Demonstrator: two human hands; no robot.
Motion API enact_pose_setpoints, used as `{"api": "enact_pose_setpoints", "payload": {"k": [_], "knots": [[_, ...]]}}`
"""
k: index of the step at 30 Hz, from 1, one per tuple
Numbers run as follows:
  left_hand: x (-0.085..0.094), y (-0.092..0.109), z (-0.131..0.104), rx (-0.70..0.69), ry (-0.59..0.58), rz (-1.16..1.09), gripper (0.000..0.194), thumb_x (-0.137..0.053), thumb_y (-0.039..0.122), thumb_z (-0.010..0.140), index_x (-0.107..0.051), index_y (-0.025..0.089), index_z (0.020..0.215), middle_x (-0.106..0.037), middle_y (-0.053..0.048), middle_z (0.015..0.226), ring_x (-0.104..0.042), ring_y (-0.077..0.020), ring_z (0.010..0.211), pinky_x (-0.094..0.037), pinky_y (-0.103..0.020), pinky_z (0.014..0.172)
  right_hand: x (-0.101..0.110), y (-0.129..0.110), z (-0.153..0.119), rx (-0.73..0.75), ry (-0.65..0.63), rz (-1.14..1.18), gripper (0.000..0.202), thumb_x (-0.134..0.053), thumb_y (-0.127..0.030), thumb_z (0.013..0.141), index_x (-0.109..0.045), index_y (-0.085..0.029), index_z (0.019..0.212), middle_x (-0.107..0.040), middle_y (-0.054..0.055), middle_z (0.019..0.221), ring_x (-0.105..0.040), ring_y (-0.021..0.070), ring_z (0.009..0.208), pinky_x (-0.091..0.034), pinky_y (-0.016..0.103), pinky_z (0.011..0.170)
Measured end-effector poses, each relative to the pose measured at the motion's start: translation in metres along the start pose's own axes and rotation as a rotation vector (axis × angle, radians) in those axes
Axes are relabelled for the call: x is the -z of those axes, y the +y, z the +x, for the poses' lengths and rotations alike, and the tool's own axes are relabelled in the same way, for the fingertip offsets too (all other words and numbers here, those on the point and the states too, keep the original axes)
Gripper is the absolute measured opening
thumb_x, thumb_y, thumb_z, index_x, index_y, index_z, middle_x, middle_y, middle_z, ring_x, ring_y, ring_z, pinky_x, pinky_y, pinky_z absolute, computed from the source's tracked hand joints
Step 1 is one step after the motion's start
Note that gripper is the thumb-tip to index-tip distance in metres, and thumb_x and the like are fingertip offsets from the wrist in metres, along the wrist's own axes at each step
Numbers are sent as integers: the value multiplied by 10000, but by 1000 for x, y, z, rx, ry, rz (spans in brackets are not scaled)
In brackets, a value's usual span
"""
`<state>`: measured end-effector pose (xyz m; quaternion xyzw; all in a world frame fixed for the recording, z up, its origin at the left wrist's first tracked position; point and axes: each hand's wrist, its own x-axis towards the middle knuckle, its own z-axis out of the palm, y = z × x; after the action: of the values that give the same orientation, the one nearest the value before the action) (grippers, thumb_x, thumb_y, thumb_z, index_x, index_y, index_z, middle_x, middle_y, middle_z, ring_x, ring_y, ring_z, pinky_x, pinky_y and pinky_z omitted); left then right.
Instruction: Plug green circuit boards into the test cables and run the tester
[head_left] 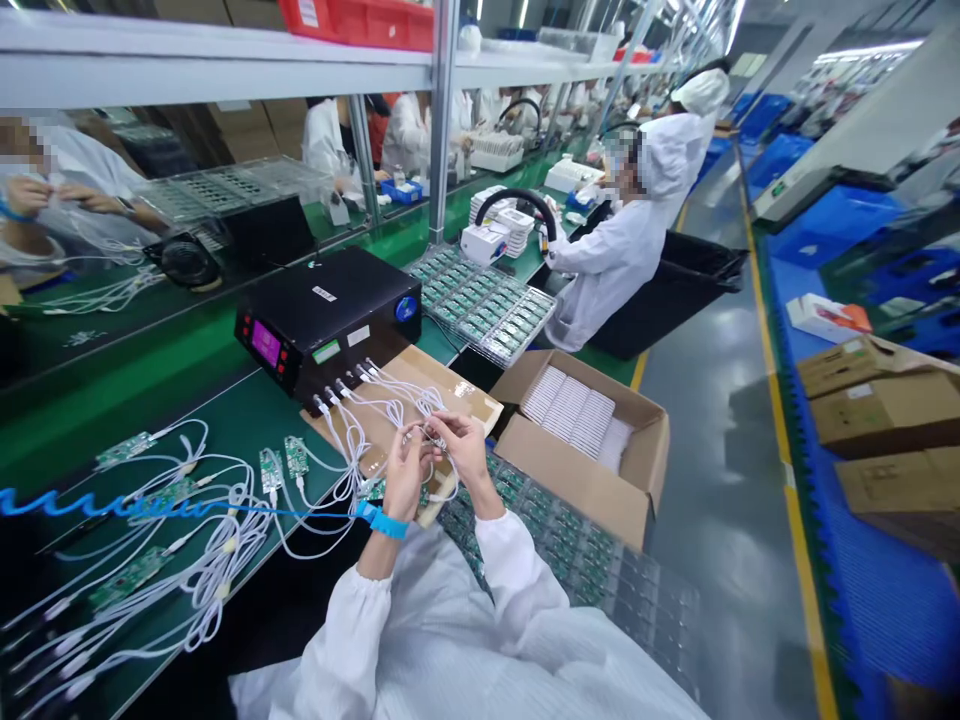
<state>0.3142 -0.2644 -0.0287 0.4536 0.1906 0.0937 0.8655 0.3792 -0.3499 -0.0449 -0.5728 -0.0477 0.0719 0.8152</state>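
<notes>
The left hand (406,476) and right hand (466,450) meet with fingers bent, pinching a thin, smooth white cable (430,436) between their fingertips; its exact end is too small to make out. The cable lies between the two hands, just above a flat brown cardboard sheet (469,392). A flat blue wristband (385,521) circles the left wrist, joined to a springy coiled cord (112,503). Beyond the fingers stands a boxy black machine (330,300), white leads (352,445) plugged along its front. Farther left, thin green circuit boards (124,451) lie among looped wires; an open cardboard carton (592,483) sits right.
</notes>
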Motion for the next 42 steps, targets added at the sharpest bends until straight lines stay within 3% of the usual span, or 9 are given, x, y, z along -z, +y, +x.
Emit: {"api": "enact_pose_setpoints", "payload": {"k": [7, 19, 25, 37, 39, 42], "knots": [[-1, -3, 2, -4, 7, -6, 574, -831, 578, 780, -609, 194, 1144, -747, -49, 1030, -702, -99, 710, -576, -226, 689, -1, -6, -1, 0, 52, -6, 405, -898, -501, 680, -786, -174, 892, -790, 71, 817, -744, 202, 763, -615, 332, 758], [0, -2, 4, 2, -20, 0, 584, -869, 558, 741, -633, 174, 1113, -737, -38, 972, -694, -97, 702, -576, -213, 663, 3, -9, 0, 51, -19, -53, 369, -875, -494, 721, -752, -192, 893, -781, 52, 853, -728, 180, 774, -610, 315, 781], [4, -2, 8, 13, -15, 1, 577, -893, 531, 717, -632, 170, 1084, -717, -17, 832, -703, -109, 701, -588, -216, 692, 3, -9, 1, 68, -27, -110, 397, -866, -539, 713, -754, -197, 881, -788, 64, 895, -738, 197, 832, -610, 331, 825], [0, 1, 15, 24, -10, 10, 609, -924, 567, 636, -629, 178, 1000, -706, -3, 815, -696, -115, 657, -595, -243, 675, 9, -15, 12, -3, -88, -105, 347, -911, -486, 654, -826, -200, 833, -803, 63, 853, -750, 216, 793, -619, 349, 788], [-2, 3, 16, 34, -22, 10, 618, -931, 563, 624, -636, 174, 1003, -705, -3, 808, -698, -115, 665, -594, -240, 683, 11, -18, 9, -1, -94, -95, 363, -898, -500, 679, -832, -202, 876, -810, 72, 908, -758, 230, 847, -622, 371, 835], [-3, 5, 16, 32, -39, 11, 623, -926, 562, 641, -657, 173, 1047, -725, -19, 865, -713, -118, 716, -593, -233, 715, 20, -20, -4, 41, -135, -103, 520, -871, -506, 735, -792, -220, 1161, -806, 81, 1069, -755, 245, 967, -607, 413, 931]]}}
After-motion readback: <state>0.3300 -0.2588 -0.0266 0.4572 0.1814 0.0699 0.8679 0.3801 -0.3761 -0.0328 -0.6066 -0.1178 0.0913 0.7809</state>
